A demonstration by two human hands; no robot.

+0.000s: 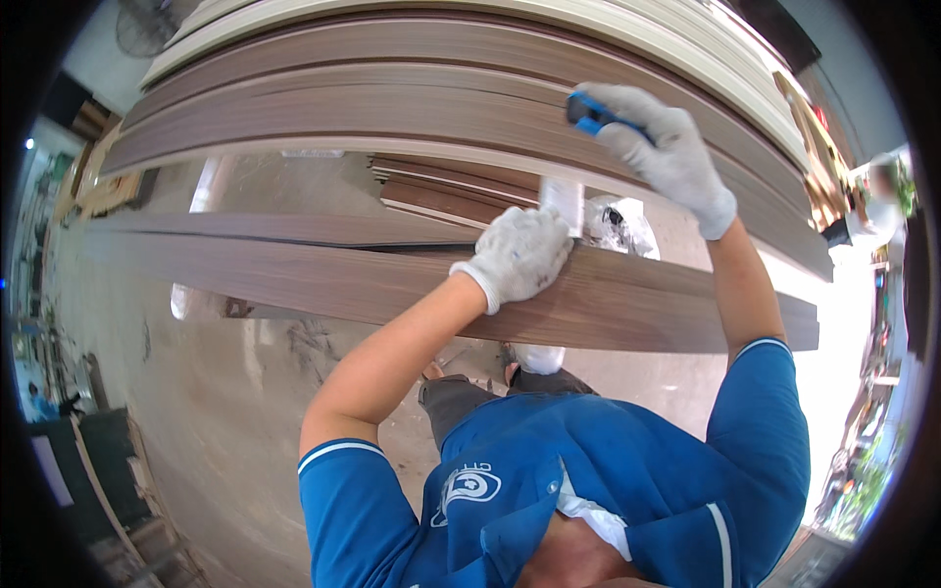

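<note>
My left hand (520,257), in a white work glove, rests closed on the near brown wood-grain plank (627,299), over a dark seam. Its fingers are curled under, so what they grip is hidden. A narrow black gap (382,247) runs leftward along the plank from that hand. My right hand (671,147), gloved as well, is raised to the right above the far brown planks (392,108). It is closed round a blue-and-black hand tool (591,112) whose exact kind I cannot make out.
Cream-coloured profiles (470,8) lie beyond the far planks. Shorter brown boards (441,191) sit lower, between the two rows. A clear plastic bag (627,227) with dark contents is behind the near plank. Another person (875,220) is at the far right.
</note>
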